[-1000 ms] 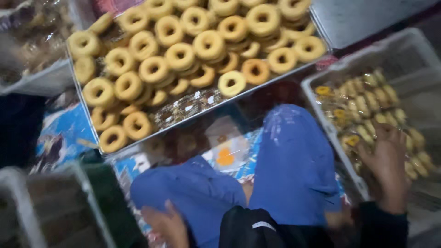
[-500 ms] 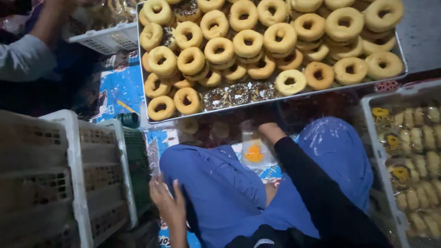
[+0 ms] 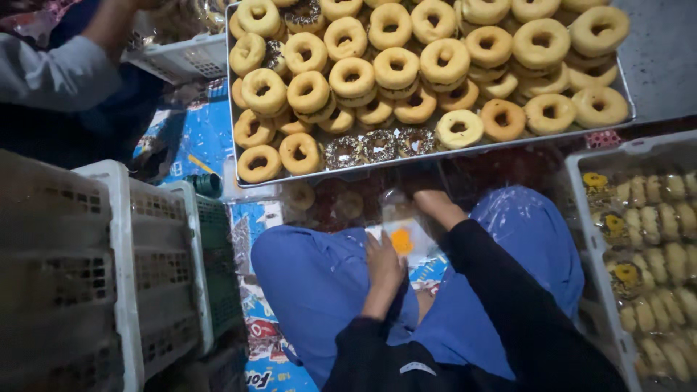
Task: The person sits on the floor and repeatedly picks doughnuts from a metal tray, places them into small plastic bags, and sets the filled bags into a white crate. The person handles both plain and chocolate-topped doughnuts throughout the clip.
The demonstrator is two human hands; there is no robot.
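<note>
I sit cross-legged in blue trousers and black sleeves. My left hand lies on my lap, fingers touching a clear plastic packet with an orange patch. My right hand reaches forward to the same plastic, just below the front edge of a metal tray. Its fingers are in shadow. The tray is piled with several ring doughnuts, mostly plain, with a few chocolate-sprinkled ones near the front.
A white crate of wrapped pastries stands at my right. Stacked white and green crates stand at my left. Another person's grey sleeve reaches toward a white basket at the far left. A printed blue mat covers the floor.
My right hand left the pastry crate on the right and came to the plastic in front of me. My left hand moved from beside my left knee to the middle of my lap.
</note>
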